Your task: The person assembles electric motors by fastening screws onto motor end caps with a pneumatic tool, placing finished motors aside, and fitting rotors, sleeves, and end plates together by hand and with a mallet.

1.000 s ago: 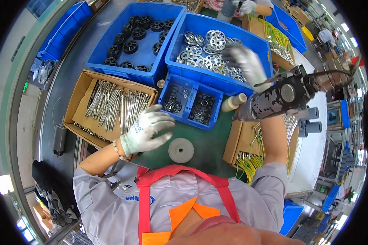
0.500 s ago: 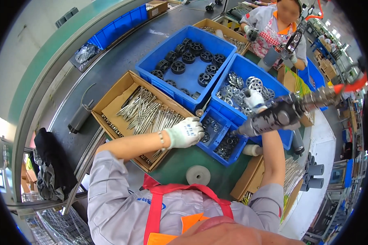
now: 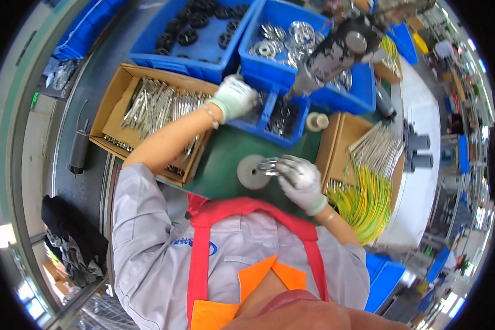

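Two gloved hands at work over my green mat (image 3: 220,165). My right hand (image 3: 301,179) is closed round a shiny metal ring part (image 3: 269,165), pinched at the fingertips and held right at the edge of the grey round disc (image 3: 251,172) lying on the mat, touching or just over it, can't tell which. My left hand (image 3: 235,98) is reaching into the small blue divided bin (image 3: 269,113) of dark parts; fingers curled down inside the near compartment, whether they've got anything I can't tell. Hanging power screwdriver (image 3: 335,52) dangles above the bins, nobody holding it. Cardboard box of long metal pins (image 3: 154,110) sits left, box of yellow-green wires (image 3: 363,187) right, big blue bins of black wheels (image 3: 195,25) and silver discs (image 3: 291,41) behind. Step looks like seating the ring on the disc while fetching a dark piece. Next move probably needs ring centred, left hand back with one piece.
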Available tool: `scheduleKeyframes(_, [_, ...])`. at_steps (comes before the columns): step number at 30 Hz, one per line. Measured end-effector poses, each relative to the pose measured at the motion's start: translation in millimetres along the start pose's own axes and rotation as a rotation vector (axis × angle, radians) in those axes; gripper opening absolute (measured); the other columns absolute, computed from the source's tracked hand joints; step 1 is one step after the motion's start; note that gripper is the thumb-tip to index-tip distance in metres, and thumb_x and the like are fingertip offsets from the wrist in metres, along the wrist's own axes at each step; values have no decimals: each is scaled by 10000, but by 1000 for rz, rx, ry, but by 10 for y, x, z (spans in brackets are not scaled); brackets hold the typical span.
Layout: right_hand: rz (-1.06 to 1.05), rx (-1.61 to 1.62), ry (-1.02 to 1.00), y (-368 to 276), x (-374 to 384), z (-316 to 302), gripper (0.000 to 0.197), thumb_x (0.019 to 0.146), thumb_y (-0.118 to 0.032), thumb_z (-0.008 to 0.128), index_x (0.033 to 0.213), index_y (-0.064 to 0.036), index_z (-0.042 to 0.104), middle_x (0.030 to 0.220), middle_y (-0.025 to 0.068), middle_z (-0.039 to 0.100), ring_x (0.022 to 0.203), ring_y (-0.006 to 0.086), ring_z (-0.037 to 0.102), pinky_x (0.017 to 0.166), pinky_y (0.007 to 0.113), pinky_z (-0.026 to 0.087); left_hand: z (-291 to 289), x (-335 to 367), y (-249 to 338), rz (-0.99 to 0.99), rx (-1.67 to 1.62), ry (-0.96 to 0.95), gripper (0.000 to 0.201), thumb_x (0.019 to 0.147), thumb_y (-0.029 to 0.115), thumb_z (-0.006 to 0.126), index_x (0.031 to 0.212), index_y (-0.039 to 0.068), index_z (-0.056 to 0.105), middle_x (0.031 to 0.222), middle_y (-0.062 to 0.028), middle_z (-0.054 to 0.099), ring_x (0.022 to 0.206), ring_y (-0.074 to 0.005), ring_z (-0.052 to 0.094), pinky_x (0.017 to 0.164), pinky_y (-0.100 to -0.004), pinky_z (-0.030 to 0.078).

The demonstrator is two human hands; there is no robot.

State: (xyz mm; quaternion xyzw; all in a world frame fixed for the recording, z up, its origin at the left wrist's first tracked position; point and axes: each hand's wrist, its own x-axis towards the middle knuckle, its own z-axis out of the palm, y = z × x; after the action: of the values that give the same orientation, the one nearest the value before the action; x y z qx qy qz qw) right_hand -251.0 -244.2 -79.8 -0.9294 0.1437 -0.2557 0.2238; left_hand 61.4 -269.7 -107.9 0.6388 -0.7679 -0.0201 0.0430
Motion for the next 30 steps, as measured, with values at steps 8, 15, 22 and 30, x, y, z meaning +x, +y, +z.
scheduleKeyframes(8, [-35, 83, 10, 15, -396, 604, 531, 653, -159, 772, 1154, -126, 599, 1263, 49, 592, 1268, 292, 521, 1069, 474, 414, -127, -374, 64, -343, -967, 172, 250, 905, 192, 714, 1115, 61, 746, 991, -46, 704, 932, -119, 629, 876, -260, 497])
scheduleKeyframes(15, [198, 80, -103, 86, -434, 364, 435, 730, -208, 742, 1139, -154, 604, 1313, 36, 568, 1268, 262, 528, 975, 439, 474, -21, -501, 192, -478, -1249, 211, 226, 928, 158, 690, 1113, 35, 736, 1030, -54, 735, 954, -90, 631, 912, -249, 487])
scheduleKeyframes(22, [137, 125, -136, 83, -364, 293, 441, 744, -91, 716, 1174, -99, 617, 1321, 89, 594, 1344, 333, 477, 1054, 450, 447, 20, -508, 248, -323, -595, 414, 208, 872, 211, 711, 1030, 87, 767, 1002, -145, 691, 1062, -268, 613, 948, -359, 476])
scheduleKeyframes(30, [299, 310, 32, 64, -616, -63, 327, 839, -64, 648, 1164, -37, 661, 1266, 171, 634, 1210, 346, 589, 1044, 421, 459, 17, -607, 492, -292, -533, 458, 241, 839, 187, 778, 964, -15, 737, 869, -64, 691, 771, -110, 615, 685, -263, 485])
